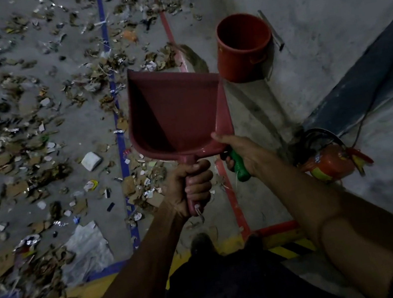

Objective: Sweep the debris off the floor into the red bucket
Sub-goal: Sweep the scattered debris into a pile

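Debris (33, 151): torn cardboard, paper and foil scraps, spread over the grey concrete floor (250, 118) to my left, across the blue floor line (118, 126) and up to the red floor line (229, 190).

Dustpan (175, 110): dull red, held up off the floor, open side facing me, nothing inside.

Red bucket (243, 48): upright by the wall, just beyond the dustpan's right corner.

Fire extinguisher (329, 164): lying on the floor at right.

My left hand (194, 186): fist wrapped round the dustpan handle.

My right hand (240, 151): gripping a green brush handle (239, 167), thumb against the dustpan's edge.
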`<state>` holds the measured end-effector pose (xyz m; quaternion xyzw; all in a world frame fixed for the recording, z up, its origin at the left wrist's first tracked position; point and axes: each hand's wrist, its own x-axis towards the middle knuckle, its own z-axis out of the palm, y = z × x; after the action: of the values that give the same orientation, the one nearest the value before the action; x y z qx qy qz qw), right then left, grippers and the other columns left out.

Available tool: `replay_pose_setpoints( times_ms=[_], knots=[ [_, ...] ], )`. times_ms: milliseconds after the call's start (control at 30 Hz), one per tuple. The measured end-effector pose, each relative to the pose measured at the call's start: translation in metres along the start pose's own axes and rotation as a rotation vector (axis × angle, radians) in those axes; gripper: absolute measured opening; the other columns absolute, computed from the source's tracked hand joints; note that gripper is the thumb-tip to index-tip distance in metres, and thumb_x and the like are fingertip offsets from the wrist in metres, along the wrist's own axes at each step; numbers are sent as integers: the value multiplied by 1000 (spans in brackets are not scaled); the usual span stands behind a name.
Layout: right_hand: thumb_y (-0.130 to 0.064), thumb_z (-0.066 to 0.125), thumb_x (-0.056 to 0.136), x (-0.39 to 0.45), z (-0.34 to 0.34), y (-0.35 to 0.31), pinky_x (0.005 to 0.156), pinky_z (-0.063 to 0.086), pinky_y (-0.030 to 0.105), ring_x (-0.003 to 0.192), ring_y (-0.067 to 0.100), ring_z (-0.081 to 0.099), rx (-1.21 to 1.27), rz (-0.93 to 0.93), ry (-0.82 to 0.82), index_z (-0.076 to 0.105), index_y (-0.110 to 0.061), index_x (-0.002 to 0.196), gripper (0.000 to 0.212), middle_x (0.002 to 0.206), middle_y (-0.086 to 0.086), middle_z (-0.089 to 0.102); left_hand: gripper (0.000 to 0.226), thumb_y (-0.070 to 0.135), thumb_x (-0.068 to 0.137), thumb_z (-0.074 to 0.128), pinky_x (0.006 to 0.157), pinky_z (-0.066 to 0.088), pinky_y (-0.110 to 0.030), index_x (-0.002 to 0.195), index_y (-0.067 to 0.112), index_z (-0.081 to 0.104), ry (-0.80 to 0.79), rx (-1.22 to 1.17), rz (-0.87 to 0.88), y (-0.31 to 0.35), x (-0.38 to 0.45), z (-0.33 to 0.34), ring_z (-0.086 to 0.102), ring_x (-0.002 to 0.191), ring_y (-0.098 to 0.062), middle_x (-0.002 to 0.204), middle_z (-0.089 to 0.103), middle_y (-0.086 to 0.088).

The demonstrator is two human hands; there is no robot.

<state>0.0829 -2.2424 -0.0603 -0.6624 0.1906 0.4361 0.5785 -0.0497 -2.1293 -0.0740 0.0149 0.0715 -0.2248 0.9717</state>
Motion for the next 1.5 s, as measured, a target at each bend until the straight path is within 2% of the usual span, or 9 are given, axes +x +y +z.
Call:
replay_pose_setpoints(
  times_ms=[133, 267, 367, 533, 667, 800, 1000, 1333, 1500],
  knots=[
    [-9, 64, 84, 1, 7, 3, 32, 32, 15, 32, 8, 41, 32, 35, 32, 58, -5, 78, 10, 54, 6, 49, 27, 6, 80, 65, 34, 20, -14, 67, 11, 43, 150, 145, -15, 2, -2, 0, 23, 36, -6, 53, 28, 2],
    [-4, 59, 84, 3, 12, 6, 33, 33, 17, 35, 9, 42, 53, 15, 86, 58, -3, 78, 7, 58, 8, 52, 22, 15, 91, 57, 42, 42, -22, 69, 13, 57, 617, 531, 33, 7, -7, 6, 44, 43, -12, 54, 45, 0],
    [1, 56, 83, 5, 21, 10, 33, 33, 16, 33, 10, 42, 104, -3, 133, 55, -3, 76, 8, 56, 8, 51, 11, 5, 90, 62, 45, 47, -27, 82, 6, 55, 928, 795, 199, 5, -5, 12, 51, 46, -21, 65, 52, -11],
    [5, 55, 82, 8, 29, 13, 33, 32, 16, 33, 13, 40, 140, -25, 174, 56, -1, 81, 6, 61, 9, 52, 19, 15, 79, 61, 52, 50, -40, 68, 5, 49, 1303, 1494, 429, -10, 1, 2, 60, 52, -32, 60, 57, -13],
    [-11, 72, 84, 8, 23, 18, 32, 33, 16, 31, 11, 45, 105, -29, 144, 60, -1, 101, 23, 65, 8, 56, 20, 19, 80, 57, 61, 53, -50, 78, -1, 51, 1283, 1515, 449, -10, 0, -16, 64, 66, -37, 72, 62, -22],
    [-32, 81, 78, 3, 15, 32, 33, 35, 18, 31, 13, 43, -28, -77, 94, 57, -2, 81, 39, 46, 6, 54, 22, 14, 81, 56, 41, 39, -24, 63, 15, 44, 1289, 1437, 470, 5, -7, -31, 57, 36, -16, 44, 50, 5],
    [-18, 67, 92, 4, 10, 62, 34, 36, 21, 35, 13, 42, -139, -81, 47, 52, -3, 111, 29, 49, 3, 49, 22, 16, 86, 62, 39, 42, -24, 71, 7, 50, 1440, 1334, 479, 50, -20, -52, 53, 43, -21, 63, 52, -13],
    [-11, 68, 90, -7, 15, 68, 49, 51, 30, 55, 17, 59, -19, -59, -164, 59, -6, 110, 22, 65, 4, 61, 30, 19, 89, 55, 44, 33, -27, 63, 16, 40, 1428, 955, 457, 82, -25, -72, 42, 48, -21, 55, 42, -6],
    [-13, 60, 90, 3, 18, 79, 39, 35, 22, 40, 10, 43, -285, -2, 20, 57, -11, 95, 6, 55, 1, 50, 24, 21, 95, 51, 41, 41, -22, 71, 26, 48, 1331, 977, 400, 92, -29, -79, 49, 51, -15, 64, 50, 2]
  ],
)
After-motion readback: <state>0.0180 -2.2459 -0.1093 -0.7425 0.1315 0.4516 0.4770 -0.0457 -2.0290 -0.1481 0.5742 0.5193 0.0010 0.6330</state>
